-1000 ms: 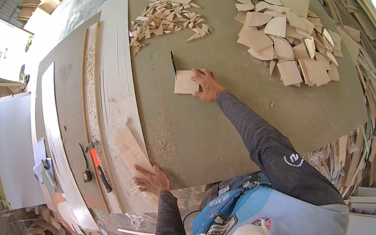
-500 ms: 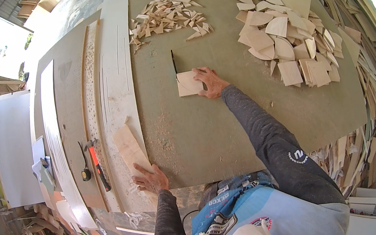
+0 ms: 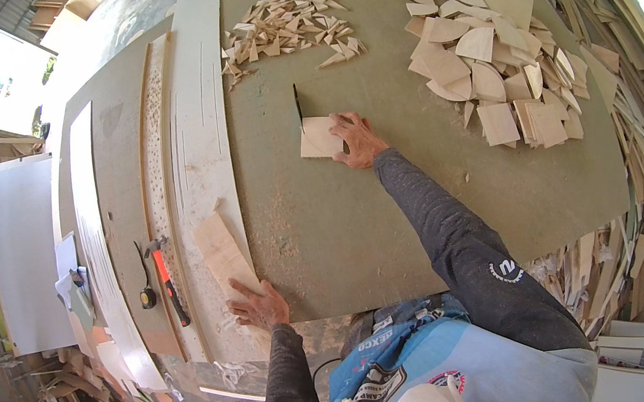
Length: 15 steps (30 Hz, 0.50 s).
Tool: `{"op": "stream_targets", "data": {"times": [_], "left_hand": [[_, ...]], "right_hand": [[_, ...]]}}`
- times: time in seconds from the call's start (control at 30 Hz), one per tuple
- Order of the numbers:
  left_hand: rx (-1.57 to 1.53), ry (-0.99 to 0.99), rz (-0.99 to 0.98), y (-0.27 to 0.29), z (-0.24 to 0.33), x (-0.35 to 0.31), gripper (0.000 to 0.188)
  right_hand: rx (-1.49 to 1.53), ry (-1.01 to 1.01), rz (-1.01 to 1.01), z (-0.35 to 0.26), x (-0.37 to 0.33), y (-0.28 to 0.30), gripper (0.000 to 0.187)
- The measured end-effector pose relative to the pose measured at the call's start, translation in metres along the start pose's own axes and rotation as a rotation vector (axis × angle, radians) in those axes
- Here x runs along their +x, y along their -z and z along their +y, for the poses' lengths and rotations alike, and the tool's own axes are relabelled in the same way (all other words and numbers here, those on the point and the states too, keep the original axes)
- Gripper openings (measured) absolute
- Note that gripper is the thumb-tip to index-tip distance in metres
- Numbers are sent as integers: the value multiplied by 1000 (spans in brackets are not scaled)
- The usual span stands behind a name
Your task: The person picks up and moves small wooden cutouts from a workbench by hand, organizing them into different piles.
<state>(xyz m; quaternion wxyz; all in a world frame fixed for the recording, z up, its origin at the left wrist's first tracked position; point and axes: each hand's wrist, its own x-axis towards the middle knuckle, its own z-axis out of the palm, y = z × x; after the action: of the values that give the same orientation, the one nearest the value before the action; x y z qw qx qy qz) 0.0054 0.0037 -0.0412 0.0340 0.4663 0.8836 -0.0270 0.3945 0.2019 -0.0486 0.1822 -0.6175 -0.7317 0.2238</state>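
A small, pale square of wood (image 3: 315, 139) lies on the brown tabletop at the near end of a thin dark saw blade (image 3: 298, 106) standing up from the surface. My right hand (image 3: 359, 142) grips this square by its right side, fingers and thumb on opposite edges. The square sits slightly turned, its corner close to the blade; whether they touch I cannot tell. Far to the left and nearer to me, my left hand (image 3: 259, 303) rests with fingers spread on the near end of a pale wooden board (image 3: 221, 248).
Small wood offcuts (image 3: 280, 27) are heaped beyond the blade. A bigger pile of curved and square wood pieces (image 3: 475, 47) lies at right. Left of the board are a hammer (image 3: 170, 286), a tape measure (image 3: 148, 298) and long strips (image 3: 98, 238). Sawdust (image 3: 282, 225) dusts the tabletop.
My right hand has shifted slightly left, and the wooden square in it has turned a little out of line with the blade. The left hand has stayed in place.
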Motion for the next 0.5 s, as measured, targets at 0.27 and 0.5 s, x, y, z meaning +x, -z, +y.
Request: {"op": "stream_targets", "data": {"times": [0.27,0.5], "left_hand": [[-13,21,-15,4,4,-1,84],[1,3,9,1,1,0,83]], "right_hand": [[-1,-16,38,-2,3,-6,68],[78,53,40,3,-4,-1,65]]}}
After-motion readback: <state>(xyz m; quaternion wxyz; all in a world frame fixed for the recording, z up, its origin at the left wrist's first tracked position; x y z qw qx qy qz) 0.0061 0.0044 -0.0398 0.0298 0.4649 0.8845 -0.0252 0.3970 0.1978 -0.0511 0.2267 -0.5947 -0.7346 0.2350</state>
